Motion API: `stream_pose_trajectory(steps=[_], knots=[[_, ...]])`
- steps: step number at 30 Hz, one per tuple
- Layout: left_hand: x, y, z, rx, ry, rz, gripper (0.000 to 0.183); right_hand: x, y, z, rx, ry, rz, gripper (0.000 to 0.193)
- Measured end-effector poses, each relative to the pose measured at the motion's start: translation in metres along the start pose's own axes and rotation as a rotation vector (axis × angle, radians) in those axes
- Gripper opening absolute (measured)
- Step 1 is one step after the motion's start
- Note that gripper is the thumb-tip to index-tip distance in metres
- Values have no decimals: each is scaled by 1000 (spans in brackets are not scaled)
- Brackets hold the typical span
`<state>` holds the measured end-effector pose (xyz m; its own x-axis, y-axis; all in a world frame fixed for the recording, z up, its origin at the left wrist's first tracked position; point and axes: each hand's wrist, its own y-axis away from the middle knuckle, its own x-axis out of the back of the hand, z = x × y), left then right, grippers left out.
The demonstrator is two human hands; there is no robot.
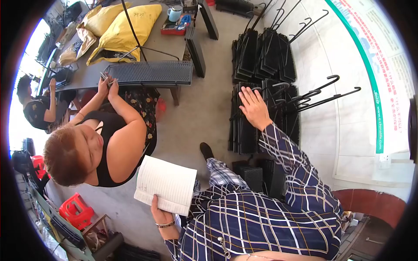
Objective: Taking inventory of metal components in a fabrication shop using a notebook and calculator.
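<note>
My left hand (162, 216) grips the lower edge of an open notebook (166, 182) with lined pages, its thumb on the page. My right hand (254, 108) is stretched out with fingers extended and holds nothing. Beneath it stand black wire-mesh racks (244, 135) in upright bundles with long hooked rods; whether my fingertips touch them I cannot tell. To my left, a person (126, 143) has both hands at the edge of a black mesh panel (150, 72) on a table, holding a small tool I cannot make out.
Yellow sacks (130, 28), a blue mug (175, 13) and a red tray (173, 31) lie on the worktable. More rack bundles (246, 50) line the white wall at right. Another person (39, 106) sits at far left. A red stool (77, 211) stands behind the nearer person.
</note>
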<state>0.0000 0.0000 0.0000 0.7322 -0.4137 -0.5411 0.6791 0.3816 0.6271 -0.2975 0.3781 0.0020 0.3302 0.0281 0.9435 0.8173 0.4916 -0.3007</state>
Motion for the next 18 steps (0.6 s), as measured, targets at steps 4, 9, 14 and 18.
stream_pose_trajectory(steps=[4, 9, 14, 18], knots=[[39, 60, 18, 30, -44, 157, 55, -4, 37, 5, 217, 155, -230, 60], [72, 71, 28, -1, -50, 206, 56, -9, 50, -25, 150, 357, -330, 59], [81, 71, 22, -6, 0, 241, 54, -14, 54, -52, 185, 179, -341, 55], [66, 64, 11, -26, 10, 234, 55, -49, 52, -41, -22, 32, -298, 68]])
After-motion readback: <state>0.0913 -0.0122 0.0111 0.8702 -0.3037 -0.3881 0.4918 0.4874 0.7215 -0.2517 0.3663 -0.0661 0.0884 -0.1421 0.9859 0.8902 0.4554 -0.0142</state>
